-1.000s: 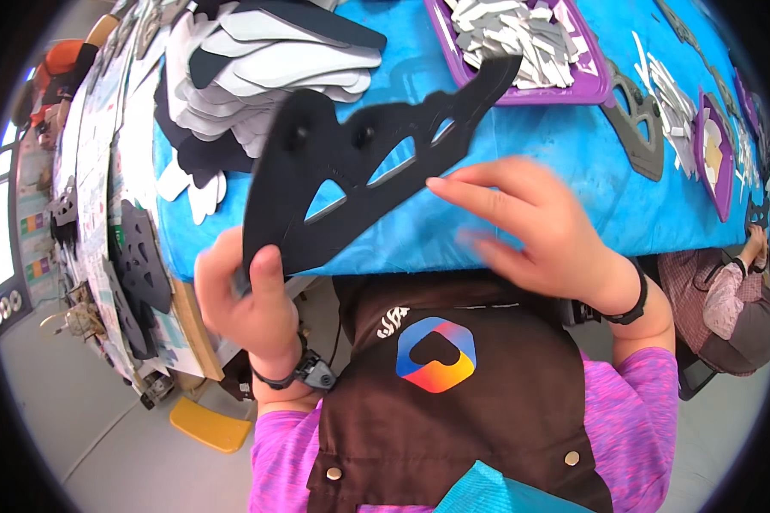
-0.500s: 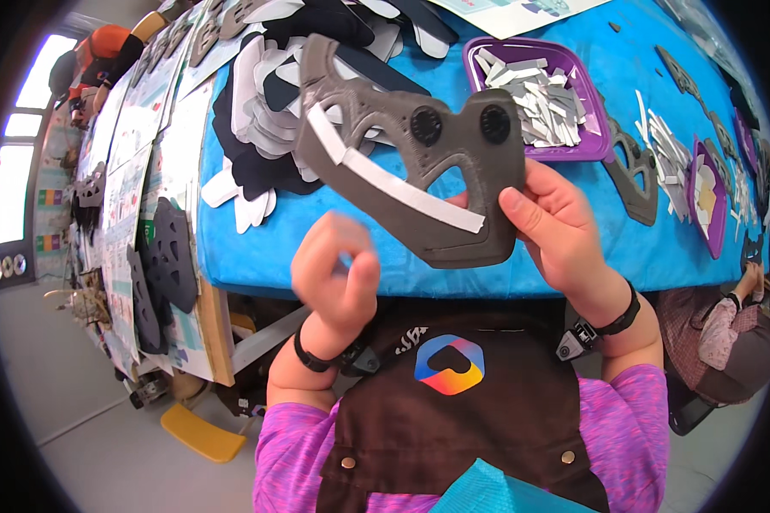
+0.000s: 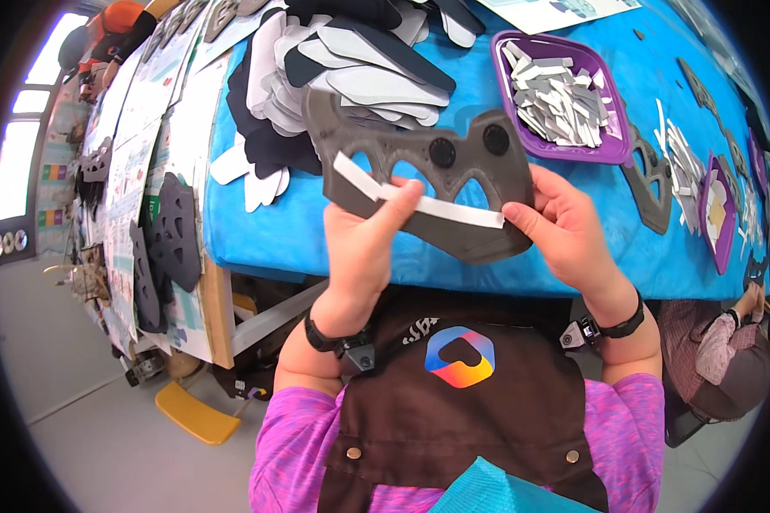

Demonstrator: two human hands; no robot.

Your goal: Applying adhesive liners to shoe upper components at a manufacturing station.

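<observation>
Held up over the near edge of the table is a dark grey moulded panel [image 3: 488, 239] with several cut-out windows and two round black pads [image 3: 442, 153] along its upper edge. A long white strip [image 3: 458, 211] and a shorter white strip [image 3: 355, 175] lie end to end along its curved lower band. My left hand [image 3: 361, 248] grips the panel's lower left side, its thumb pressed over the strips near where they meet; its other fingers are mostly hidden behind the panel. At the right end, my right hand [image 3: 573, 227] pinches the panel with its thumb in front, by the strip's end.
A purple tray [image 3: 565, 155] of short white strips stands beyond the panel. A pile of white and black pads [image 3: 359, 81] covers the far left of the blue tablecloth [image 3: 295, 244]. More grey panels [image 3: 654, 205] and loose strips [image 3: 684, 167] lie right, near another person [image 3: 731, 368].
My left hand, which was off the panel with curled fingers, now grips it with the thumb on the strips. The panel has come lower and turned more level; my right hand still holds it.
</observation>
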